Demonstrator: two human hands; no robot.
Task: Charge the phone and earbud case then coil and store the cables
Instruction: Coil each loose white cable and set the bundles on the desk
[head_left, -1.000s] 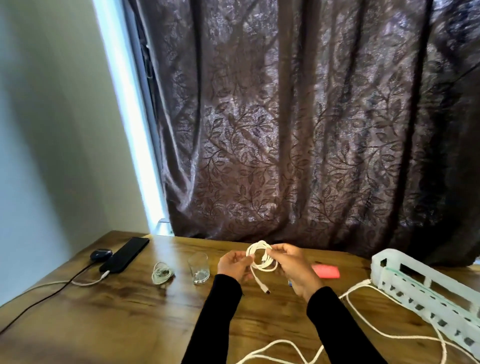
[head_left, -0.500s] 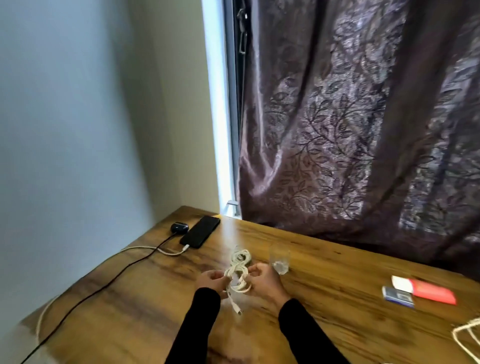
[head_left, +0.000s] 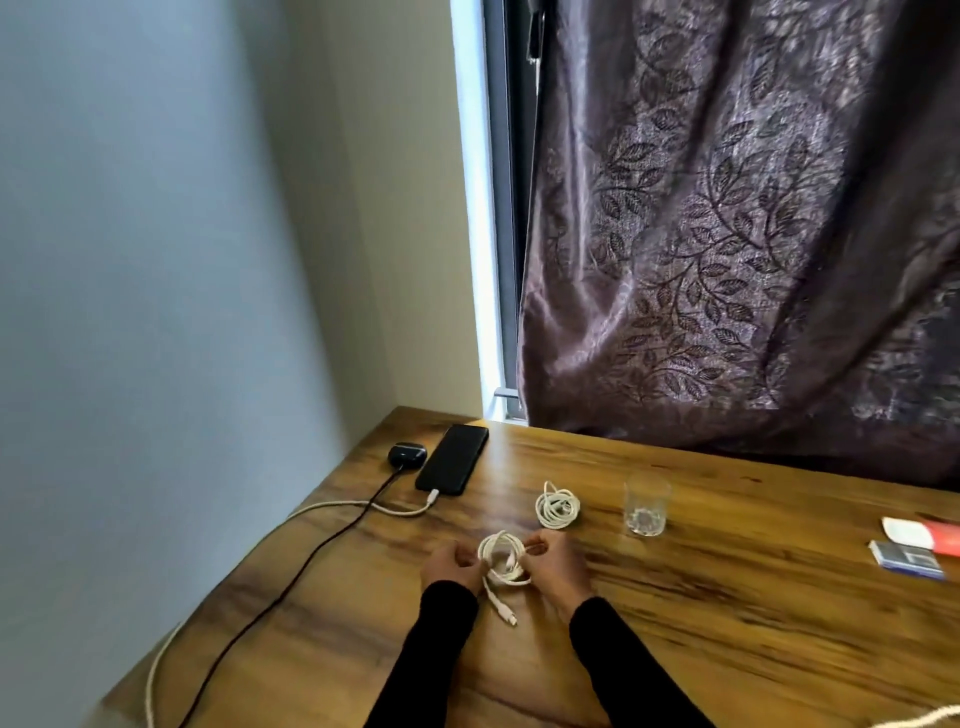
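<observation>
A coiled white cable (head_left: 503, 560) is held between my left hand (head_left: 449, 567) and my right hand (head_left: 557, 564), low over the wooden table (head_left: 727, 613). Its plug end dangles toward me. A second coiled white cable (head_left: 557, 508) lies on the table just beyond my hands. At the far left corner a black phone (head_left: 453, 459) lies flat with a white cable (head_left: 358, 505) plugged into it. Beside it sits a black earbud case (head_left: 407, 453) with a black cable (head_left: 291, 587) attached.
A clear drinking glass (head_left: 645, 508) stands right of the coils. At the right edge lie a red and white box (head_left: 922, 535) and a small blue box (head_left: 906, 559). A white rope end (head_left: 924, 719) shows bottom right. A wall bounds the left, a curtain the back.
The view has swung left, so the white basket has left the frame. My hands, still holding the coil, have come down toward the table near the second coil.
</observation>
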